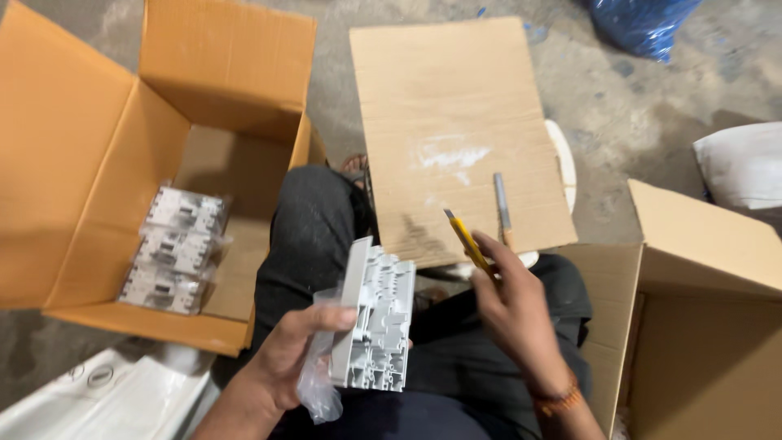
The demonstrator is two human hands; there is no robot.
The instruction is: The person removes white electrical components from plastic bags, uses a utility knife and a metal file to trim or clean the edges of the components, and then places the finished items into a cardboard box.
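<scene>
- Grey plastic moulded part (pixel 376 322), over the lap, gripped by left hand (pixel 287 354) together with a clear plastic bag (pixel 316 391).
- Right hand (pixel 509 305) closed around yellow utility knife (pixel 467 240), blade end up.
- Cardboard sheet (pixel 456 122) ahead; grey tool (pixel 503 208) on it.
- Open cardboard box (pixel 73 163) left, holding bagged parts (pixel 175 248).

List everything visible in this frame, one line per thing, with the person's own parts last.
Plastic part: one, light grey, in left hand.
Clear bag: one, transparent, under that part.
Cutter: one, yellow, in right hand.
Cardboard sheet: one, brown, over the lap.
Grey tool: one, lying on the sheet.
Open box: one, brown, at left.
Bagged parts: about three, grey, inside it.
Second box: one, brown, at right.
Blue bag: one, top right.
Left hand: holds the part.
Right hand: holds the cutter.
</scene>
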